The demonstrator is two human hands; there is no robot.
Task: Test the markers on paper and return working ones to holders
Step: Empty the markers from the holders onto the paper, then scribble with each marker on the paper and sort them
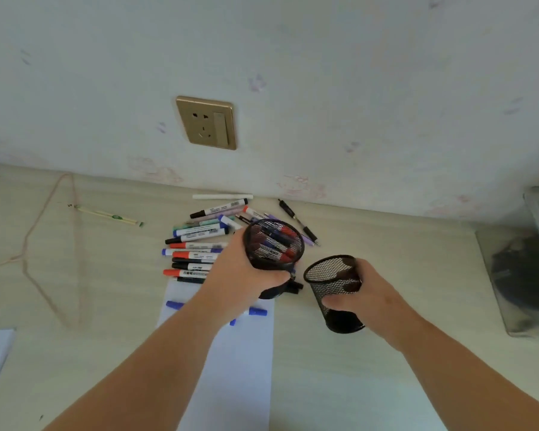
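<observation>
My left hand (245,272) grips a black mesh holder (274,244), lifted and tilted so its mouth faces the camera; through the mesh I see red, blue and black markers lying behind it. My right hand (364,290) grips a second black mesh holder (336,293), which leans left on the desk and looks empty. A pile of markers (196,244) with red, blue and black caps lies on the desk at the top edge of a white paper sheet (231,353). Two blue-capped markers (257,312) lie on the sheet, partly hidden by my left forearm.
A black pen (296,219) and a white stick (221,196) lie near the wall. A thin clothes hanger (44,244) and a pencil (109,215) lie at the left. A grey box (523,269) stands at the right edge. A gold wall socket (206,122) is above the desk.
</observation>
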